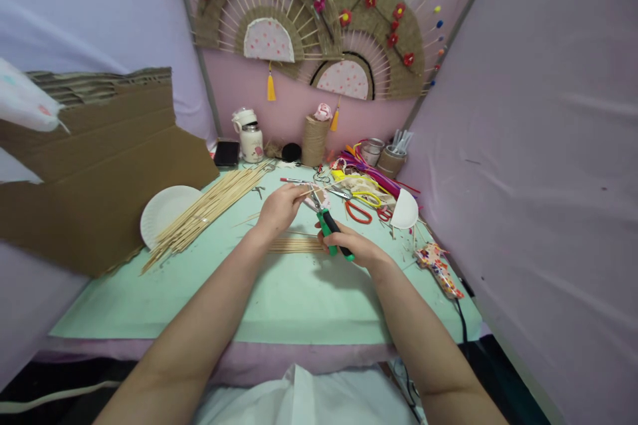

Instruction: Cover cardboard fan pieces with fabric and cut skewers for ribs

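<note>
My right hand [355, 244] is wrapped round the handles of green-and-black pliers [329, 229], their jaws pointing up and away from me. Close to those jaws, my left hand [280, 207] is closed on a thin bamboo stick, whose end reaches toward the jaws; whether the jaws touch it I cannot tell. Below both hands a row of bamboo sticks [295, 246] lies side by side on the green tabletop [309, 309]. A big bundle of bamboo sticks [212, 209] rests to the left, partly over a white paper plate [162, 207].
Scissors with orange handles [357, 213] and yellow ones [367, 198] lie beyond my right hand. A patterned glue gun [439, 270] with a cord sits at the right edge. Cardboard [119, 179] leans at left. Behind stand a twine roll [315, 139] and a white bottle [250, 141].
</note>
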The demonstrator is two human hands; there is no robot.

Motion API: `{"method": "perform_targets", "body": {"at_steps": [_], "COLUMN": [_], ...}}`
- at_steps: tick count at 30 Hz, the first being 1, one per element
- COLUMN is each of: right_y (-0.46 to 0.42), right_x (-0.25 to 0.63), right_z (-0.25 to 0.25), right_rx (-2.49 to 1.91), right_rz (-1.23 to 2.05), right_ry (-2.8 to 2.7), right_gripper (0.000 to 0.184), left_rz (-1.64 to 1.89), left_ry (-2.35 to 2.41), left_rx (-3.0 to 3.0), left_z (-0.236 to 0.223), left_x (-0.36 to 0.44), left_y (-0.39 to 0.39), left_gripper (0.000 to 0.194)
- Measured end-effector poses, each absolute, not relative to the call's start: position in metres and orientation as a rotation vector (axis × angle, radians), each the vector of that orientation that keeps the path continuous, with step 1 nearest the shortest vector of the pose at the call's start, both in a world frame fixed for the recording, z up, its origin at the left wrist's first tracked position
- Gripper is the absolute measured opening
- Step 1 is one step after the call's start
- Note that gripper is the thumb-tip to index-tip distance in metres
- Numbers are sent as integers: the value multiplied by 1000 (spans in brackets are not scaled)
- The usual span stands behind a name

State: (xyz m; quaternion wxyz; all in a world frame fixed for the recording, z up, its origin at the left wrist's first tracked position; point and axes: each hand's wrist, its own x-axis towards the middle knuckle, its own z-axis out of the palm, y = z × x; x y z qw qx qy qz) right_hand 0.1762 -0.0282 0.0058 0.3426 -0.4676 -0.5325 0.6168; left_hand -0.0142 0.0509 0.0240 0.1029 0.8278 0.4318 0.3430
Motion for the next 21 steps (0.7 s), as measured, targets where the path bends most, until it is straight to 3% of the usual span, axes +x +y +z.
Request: {"method": "perform_targets", "body": {"at_steps": [21], "right_y": [-28], "right_x": [176], "right_z": [4], "right_rx": [-1191], "right_rz": [1627], "right_ry": [-1390], "right_gripper": [46], "left_rz": [1020], "left_ry": [1233], "left_rx": [2429], "left_z": [23], "left_x": [-14], "left_y": [52], "left_gripper": [26]}}
